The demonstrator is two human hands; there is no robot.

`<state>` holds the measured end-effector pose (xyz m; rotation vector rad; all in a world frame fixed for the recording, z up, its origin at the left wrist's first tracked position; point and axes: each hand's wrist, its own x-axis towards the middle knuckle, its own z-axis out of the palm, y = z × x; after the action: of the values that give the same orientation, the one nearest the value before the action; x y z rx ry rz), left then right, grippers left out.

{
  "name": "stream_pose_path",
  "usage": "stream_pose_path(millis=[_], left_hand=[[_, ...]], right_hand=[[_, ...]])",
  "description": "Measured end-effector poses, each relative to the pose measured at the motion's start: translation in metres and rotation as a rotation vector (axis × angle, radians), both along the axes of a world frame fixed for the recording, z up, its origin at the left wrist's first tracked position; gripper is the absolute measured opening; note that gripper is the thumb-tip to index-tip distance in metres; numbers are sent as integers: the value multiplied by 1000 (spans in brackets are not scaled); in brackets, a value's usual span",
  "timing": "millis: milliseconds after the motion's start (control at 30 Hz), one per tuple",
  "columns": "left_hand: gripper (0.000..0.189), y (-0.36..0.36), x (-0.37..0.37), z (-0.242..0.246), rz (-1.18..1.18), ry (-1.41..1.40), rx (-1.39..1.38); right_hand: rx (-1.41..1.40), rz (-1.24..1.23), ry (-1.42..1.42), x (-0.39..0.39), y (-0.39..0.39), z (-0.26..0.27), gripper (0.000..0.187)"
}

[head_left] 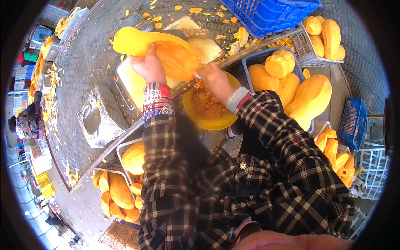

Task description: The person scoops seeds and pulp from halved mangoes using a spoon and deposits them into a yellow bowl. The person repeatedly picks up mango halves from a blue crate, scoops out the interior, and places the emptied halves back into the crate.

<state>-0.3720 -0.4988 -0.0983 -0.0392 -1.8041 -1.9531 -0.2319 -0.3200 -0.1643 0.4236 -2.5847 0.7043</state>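
Note:
My left hand point(148, 64) grips a halved, peeled butternut squash point(134, 40) at the middle, thumb on the cut face. Its hollowed cavity point(176, 57) faces me, and the narrow neck points left. Blurred at the squash's wide end is my right hand point(215, 81), closed around a small shiny tool point(197, 76); most of the tool is hidden by the fingers. Below this hand stands a yellow bowl point(218, 124) holding orange pulp and seeds point(207, 104). A pale board with a metal handle point(129, 86) lies beneath the squash, partly covered by my left hand.
At right, a dark blue crate point(247, 67) holds peeled squash point(309, 97). Stacked blue crates point(265, 18) stand at the back. A rough block point(103, 115) sits left on the table. Squash pieces point(120, 190) fill crates at lower left. Peel scraps point(195, 10) litter the far surface.

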Motion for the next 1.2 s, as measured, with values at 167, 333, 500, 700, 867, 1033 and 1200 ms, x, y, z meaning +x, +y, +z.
stream_pose_path(millis=[167, 333, 500, 700, 867, 1033, 1200], left_hand=[[46, 10, 6, 1, -67, 122, -3], [46, 6, 8, -2, -111, 58, -42], [45, 13, 12, -1, -120, 96, -140], [44, 20, 14, 2, -57, 107, -361], [44, 22, 16, 3, -72, 144, -365], [43, 24, 19, 4, -89, 105, -377], [43, 19, 19, 6, -89, 147, -435]], right_hand=[[127, 114, -106, 36, -10, -16, 35], [-41, -25, 26, 0, -3, -7, 22], [175, 204, 132, -45, -14, -12, 18], [91, 56, -13, 22, -7, -23, 34], [-68, -6, -7, 26, -4, -15, 34], [-112, -75, -58, -26, -15, -12, 29], [-235, 39, -305, -47, -11, -14, 17]])
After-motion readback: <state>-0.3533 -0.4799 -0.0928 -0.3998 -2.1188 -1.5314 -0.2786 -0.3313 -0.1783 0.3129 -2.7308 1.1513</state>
